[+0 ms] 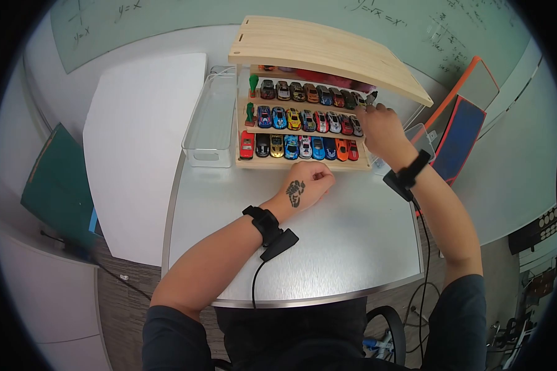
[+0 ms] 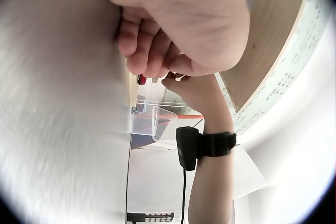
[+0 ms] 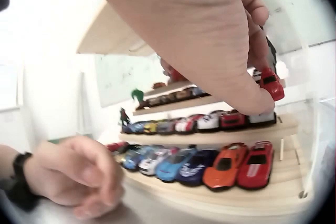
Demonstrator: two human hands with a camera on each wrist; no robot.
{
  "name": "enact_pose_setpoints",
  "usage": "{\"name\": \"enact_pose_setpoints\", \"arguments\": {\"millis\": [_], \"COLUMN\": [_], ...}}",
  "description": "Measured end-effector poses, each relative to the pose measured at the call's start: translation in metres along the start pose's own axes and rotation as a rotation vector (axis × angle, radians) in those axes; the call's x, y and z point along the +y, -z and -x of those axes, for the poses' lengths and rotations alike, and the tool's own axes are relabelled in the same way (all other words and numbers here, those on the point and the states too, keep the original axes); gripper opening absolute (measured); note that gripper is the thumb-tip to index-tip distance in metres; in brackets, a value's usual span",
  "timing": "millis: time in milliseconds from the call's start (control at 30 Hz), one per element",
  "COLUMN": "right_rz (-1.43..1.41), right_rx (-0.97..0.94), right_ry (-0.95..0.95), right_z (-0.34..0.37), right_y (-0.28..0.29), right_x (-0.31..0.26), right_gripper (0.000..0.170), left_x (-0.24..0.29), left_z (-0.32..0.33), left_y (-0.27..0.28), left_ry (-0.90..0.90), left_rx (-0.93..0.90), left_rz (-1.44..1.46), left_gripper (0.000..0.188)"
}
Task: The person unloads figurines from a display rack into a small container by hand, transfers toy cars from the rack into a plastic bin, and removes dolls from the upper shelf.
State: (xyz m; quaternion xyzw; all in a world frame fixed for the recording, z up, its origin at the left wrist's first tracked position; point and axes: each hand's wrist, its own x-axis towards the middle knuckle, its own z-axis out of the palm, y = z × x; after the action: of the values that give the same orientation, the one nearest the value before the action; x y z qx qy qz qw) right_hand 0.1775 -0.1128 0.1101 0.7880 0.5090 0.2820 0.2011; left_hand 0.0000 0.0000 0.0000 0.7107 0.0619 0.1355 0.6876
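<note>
Two dark sleeves [image 1: 174,337], lowest and nearest in my head view, flank the curved near edge of the worktop [image 1: 334,253]. The widest room for moving that I read from my remote station is the metal stretch between the forearms. At the far side stands a wooden rack [image 1: 260,164], its stepped tiers lined with toy cars [image 1: 293,119]; a sloping roof panel [image 1: 328,49] overhangs them and limits the space from above. One clear bin [image 1: 207,151] sits close by the rack's left end; a second clear bin [image 2: 143,125] stands near its right end, partly behind the right wrist in my head view.

Pose of the hands: the left hand [image 1: 306,185] lies low at the worktop, just in front of the rack's base, fingers loosely curled around nothing. The right hand [image 1: 382,131] reaches forward below the roof panel's right end, fingertips near the right end of the third row up. There, my right wrist view shows thumb and fingers pinching a small red car [image 3: 273,88]; I cannot tell whether its wheels touch the tier.
</note>
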Motion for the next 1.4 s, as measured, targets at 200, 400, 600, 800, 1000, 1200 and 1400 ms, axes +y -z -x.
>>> {"name": "enact_pose_setpoints", "arguments": {"millis": [200,400,600,800,1000,1200,1400], "right_rz": [-0.588,-0.698,-0.69,-0.711,-0.64,-0.527,-0.175], "right_rx": [-0.094,-0.302,-0.187,-0.134,-0.147,0.198,0.019], "right_ry": [-0.031,-0.156,-0.227,-0.235,-0.207,0.003,-0.109], "right_z": [0.063,0.105,0.105,0.094,0.091,0.075,-0.009], "right_y": [0.078,0.05,0.015,0.016,0.011,0.056,0.035], "right_x": [-0.002,0.028,0.041,0.046,0.041,0.007,0.025], "right_gripper": [0.027,0.016,0.015,0.011,0.012,0.017,0.024], "left_x": [-0.001,0.002,0.004,0.007,0.002,0.0,-0.001], "left_z": [0.001,0.001,0.002,0.004,0.001,0.001,0.001], "left_y": [0.0,0.002,0.002,0.001,0.001,0.001,0.001], "left_ry": [0.012,-0.003,0.013,0.009,-0.008,-0.02,-0.013], "left_rx": [-0.008,-0.033,-0.034,-0.005,-0.008,-0.039,-0.011], "left_rz": [0.016,-0.065,-0.065,-0.025,-0.039,-0.07,-0.076], "left_gripper": [0.015,0.015,0.016,0.016,0.016,0.015,0.015]}}
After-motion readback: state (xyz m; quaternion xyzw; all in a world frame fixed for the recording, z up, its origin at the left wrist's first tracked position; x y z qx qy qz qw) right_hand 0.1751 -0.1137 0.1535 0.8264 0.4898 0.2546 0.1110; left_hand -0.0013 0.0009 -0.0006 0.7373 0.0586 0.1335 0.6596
